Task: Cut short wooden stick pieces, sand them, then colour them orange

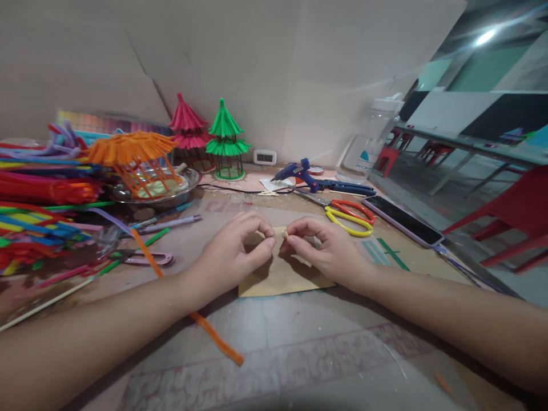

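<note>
Over a sheet of yellowish paper (pixel 286 279), my two hands face each other with their fingertips a small gap apart. My left hand (pixel 240 245) is closed in a pinch, thumb against index finger; what lies between them, if anything, is too small to make out. In the fingertips of my right hand (pixel 325 245) is a small pale piece (pixel 285 234), perhaps a bit of stick; its kind is unclear. An orange pipe cleaner (pixel 218 339) lies under my left forearm, its middle hidden by the arm.
Behind are a green pavilion model (pixel 225 145), a pink one (pixel 188 123) and an orange-roofed one (pixel 137 154) on a metal dish. A glue gun (pixel 297 173), scissors (pixel 351 217), phone (pixel 402 220) and bottle (pixel 368 140) stand right. Bundled pipe cleaners (pixel 38 228) crowd the left.
</note>
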The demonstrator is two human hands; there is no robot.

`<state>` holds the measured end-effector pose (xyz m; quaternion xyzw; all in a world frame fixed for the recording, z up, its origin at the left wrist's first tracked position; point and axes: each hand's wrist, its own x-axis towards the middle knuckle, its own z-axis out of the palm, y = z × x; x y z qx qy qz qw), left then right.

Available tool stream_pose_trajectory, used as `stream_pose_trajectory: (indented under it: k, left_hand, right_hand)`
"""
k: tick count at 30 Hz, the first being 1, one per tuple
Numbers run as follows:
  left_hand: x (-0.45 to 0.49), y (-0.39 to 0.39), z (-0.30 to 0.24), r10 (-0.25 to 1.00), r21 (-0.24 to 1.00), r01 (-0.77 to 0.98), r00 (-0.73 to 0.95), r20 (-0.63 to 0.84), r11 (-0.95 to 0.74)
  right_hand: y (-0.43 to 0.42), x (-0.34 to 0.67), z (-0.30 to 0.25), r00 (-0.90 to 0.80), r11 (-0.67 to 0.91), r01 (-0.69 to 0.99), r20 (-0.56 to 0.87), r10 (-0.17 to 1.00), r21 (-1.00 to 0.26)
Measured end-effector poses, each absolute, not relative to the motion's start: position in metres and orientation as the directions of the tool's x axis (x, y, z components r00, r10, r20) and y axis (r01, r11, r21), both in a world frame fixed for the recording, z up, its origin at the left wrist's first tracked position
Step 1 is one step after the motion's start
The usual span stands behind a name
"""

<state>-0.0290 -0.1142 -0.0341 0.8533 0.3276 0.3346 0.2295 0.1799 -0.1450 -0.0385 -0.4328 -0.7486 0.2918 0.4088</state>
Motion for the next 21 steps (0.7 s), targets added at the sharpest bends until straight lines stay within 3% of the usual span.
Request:
stream_pose_trajectory:
  k: [4,8,10,16,21]
  left_hand:
    - [-0.032,-0.121,-0.029,0.636,0.551,0.353,0.592,0.495,-0.756]
    - [-0.034,-0.135,-0.025,0.345,0.306,0.187,0.704,0.621,-0.934]
    - [-0.033,-0.138,-0.026,0.296,0.239,0.183,0.71,0.639,-0.954]
    - [-0.03,-0.125,-0.032,0.592,0.418,0.422,0.498,0.634,-0.804]
    - [-0.03,-0.118,-0.033,0.617,0.468,0.402,0.51,0.599,-0.787]
  right_hand:
    - [-0.145,0.179,-0.036,-0.277,0.415,0.392,0.325,0.904,-0.821]
    - [-0.146,0.179,-0.035,-0.275,0.421,0.398,0.332,0.902,-0.815]
    - [-0.147,0.179,-0.035,-0.276,0.447,0.41,0.359,0.892,-0.795]
    - [-0.147,0.18,-0.036,-0.281,0.536,0.461,0.457,0.844,-0.707]
    - [-0.146,0.182,-0.038,-0.307,0.574,0.464,0.486,0.819,-0.674]
